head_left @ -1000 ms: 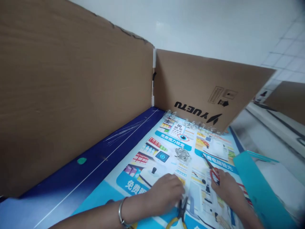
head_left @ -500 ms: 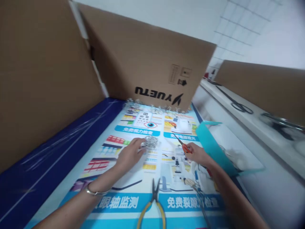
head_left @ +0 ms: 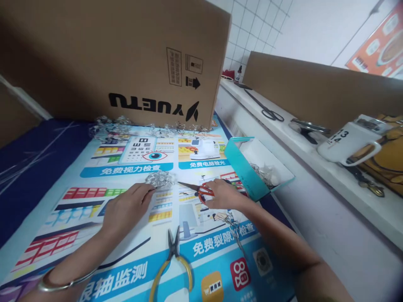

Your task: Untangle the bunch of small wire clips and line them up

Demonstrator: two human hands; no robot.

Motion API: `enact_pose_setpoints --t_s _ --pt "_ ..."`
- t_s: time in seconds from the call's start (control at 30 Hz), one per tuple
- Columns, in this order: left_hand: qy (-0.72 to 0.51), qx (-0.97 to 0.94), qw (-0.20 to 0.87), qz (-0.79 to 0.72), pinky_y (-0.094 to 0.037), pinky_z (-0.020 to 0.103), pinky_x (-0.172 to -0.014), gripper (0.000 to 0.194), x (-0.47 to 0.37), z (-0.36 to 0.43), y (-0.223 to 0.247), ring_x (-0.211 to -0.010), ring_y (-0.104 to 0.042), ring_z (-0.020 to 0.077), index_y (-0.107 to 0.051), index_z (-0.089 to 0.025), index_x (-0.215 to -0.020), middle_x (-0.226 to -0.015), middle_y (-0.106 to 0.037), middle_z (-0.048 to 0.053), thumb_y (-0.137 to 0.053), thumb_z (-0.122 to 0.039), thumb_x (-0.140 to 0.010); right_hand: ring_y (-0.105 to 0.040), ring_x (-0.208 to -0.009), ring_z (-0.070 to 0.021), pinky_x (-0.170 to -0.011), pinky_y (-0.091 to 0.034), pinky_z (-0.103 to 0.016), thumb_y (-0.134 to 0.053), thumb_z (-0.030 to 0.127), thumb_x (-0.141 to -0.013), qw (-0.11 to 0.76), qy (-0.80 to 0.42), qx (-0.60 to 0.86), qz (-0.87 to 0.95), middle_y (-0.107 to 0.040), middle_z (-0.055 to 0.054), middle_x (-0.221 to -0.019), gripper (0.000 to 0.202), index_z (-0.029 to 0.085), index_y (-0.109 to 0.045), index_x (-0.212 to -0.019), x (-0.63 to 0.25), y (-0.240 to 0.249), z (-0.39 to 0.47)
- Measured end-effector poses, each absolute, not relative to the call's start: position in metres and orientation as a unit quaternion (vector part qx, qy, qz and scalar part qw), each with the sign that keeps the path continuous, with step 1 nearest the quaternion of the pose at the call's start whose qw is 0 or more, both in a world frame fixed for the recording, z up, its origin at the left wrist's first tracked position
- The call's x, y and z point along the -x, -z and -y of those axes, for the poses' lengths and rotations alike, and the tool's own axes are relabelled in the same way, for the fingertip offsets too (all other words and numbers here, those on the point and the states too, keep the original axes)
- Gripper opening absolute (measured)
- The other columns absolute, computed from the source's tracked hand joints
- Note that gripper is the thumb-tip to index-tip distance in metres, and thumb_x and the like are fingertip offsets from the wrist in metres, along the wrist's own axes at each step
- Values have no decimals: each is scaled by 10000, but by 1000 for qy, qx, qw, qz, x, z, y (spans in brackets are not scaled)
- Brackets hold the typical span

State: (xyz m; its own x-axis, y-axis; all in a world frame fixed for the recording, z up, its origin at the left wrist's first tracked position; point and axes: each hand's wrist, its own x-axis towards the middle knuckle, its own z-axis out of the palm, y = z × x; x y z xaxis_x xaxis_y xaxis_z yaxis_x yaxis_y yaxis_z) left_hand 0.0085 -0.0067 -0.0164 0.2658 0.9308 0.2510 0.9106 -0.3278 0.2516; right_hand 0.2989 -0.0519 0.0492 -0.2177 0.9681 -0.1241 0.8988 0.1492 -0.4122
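My left hand (head_left: 127, 207) has its fingers together at the lower left edge of a tangled clump of silvery wire (head_left: 160, 178) on the printed sheet (head_left: 163, 247). Orange-handled scissors (head_left: 203, 191) are in my right hand (head_left: 222, 193), their dark blades pointing left toward the clump without touching it. Yellow-handled pliers (head_left: 173, 251) lie between my forearms, jaws apart and pointing away. Loose wire pieces (head_left: 233, 226) rest just below my right hand.
A turquoise box (head_left: 248, 176) holding wire bits stands at the right. More wire tangles (head_left: 110, 126) line the foot of a large cardboard box (head_left: 138, 54). A white ledge (head_left: 296, 142) carries black scissors (head_left: 267, 112) and a mug (head_left: 343, 140).
The view has swung to the right, bringing the mug into sight. The scissors in my right hand have turned and come closer to the wire clump.
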Motion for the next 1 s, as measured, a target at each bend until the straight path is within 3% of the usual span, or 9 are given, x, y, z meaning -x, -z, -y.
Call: enact_pose_setpoints --t_s 0.17,0.3,0.4,0.47,0.7,0.87,0.93,1.0 --pt "-169 -798 17 -578 -360 270 -636 291 -4 5 21 -851 -577 196 -563 -233 -1014 -1053 -605 10 -324 -350 -897 -452 -1011 -246 -836 -345 -335 -611 360 -732 80 -120 603 785 -530 -106 -1062 439 170 -523 -1118 -317 -66 83" --pt "-182 -800 27 -572 -362 267 -633 290 1 4 25 -842 -576 190 -559 -206 -1016 -1049 -610 20 -346 -358 -891 -437 -1053 -275 -865 -347 -361 -689 304 -632 75 -95 626 770 -528 -128 -1090 520 149 -537 -1105 -342 -56 108" --pt "-206 -795 39 -569 -380 271 -648 272 3 6 26 -846 -577 193 -562 -201 -1004 -1040 -612 21 -373 -352 -879 -525 -913 -209 -771 -391 -291 -577 123 -686 80 -135 632 759 -596 -82 -948 264 164 -601 -945 -356 -48 120" --pt "-222 -794 58 -563 -396 276 -675 263 4 9 26 -873 -575 200 -564 -203 -983 -1027 -613 18 -381 -354 -871 -552 -758 -156 -670 -395 -242 -487 65 -720 99 -152 639 748 -609 -37 -796 202 170 -611 -839 -363 -50 123" --pt "-266 -793 110 -538 -435 282 -749 256 15 28 32 -892 -581 204 -553 -226 -935 -980 -626 22 -407 -415 -842 -486 -569 -108 -526 -357 -203 -459 114 -756 251 -177 662 683 -558 8 -675 169 174 -600 -827 -383 -84 126" --pt "-269 -812 129 -502 -445 269 -799 241 18 48 36 -949 -570 198 -542 -239 -965 -1030 -608 24 -413 -406 -849 -526 -801 -171 -725 -391 -271 -486 83 -724 179 -120 623 752 -592 -38 -791 192 176 -628 -813 -368 -75 112" --pt "-273 -817 131 -491 -451 271 -819 240 19 54 38 -966 -572 199 -544 -239 -973 -1036 -608 25 -422 -402 -847 -502 -903 -204 -811 -374 -315 -533 146 -738 159 -99 609 771 -592 -61 -879 175 175 -627 -883 -353 -65 102" --pt "-277 -821 129 -482 -461 275 -828 240 20 56 40 -969 -580 203 -550 -239 -975 -1033 -613 25 -431 -401 -843 -467 -979 -224 -862 -354 -340 -575 224 -741 151 -84 599 782 -571 -84 -994 280 168 -590 -1015 -337 -55 93"
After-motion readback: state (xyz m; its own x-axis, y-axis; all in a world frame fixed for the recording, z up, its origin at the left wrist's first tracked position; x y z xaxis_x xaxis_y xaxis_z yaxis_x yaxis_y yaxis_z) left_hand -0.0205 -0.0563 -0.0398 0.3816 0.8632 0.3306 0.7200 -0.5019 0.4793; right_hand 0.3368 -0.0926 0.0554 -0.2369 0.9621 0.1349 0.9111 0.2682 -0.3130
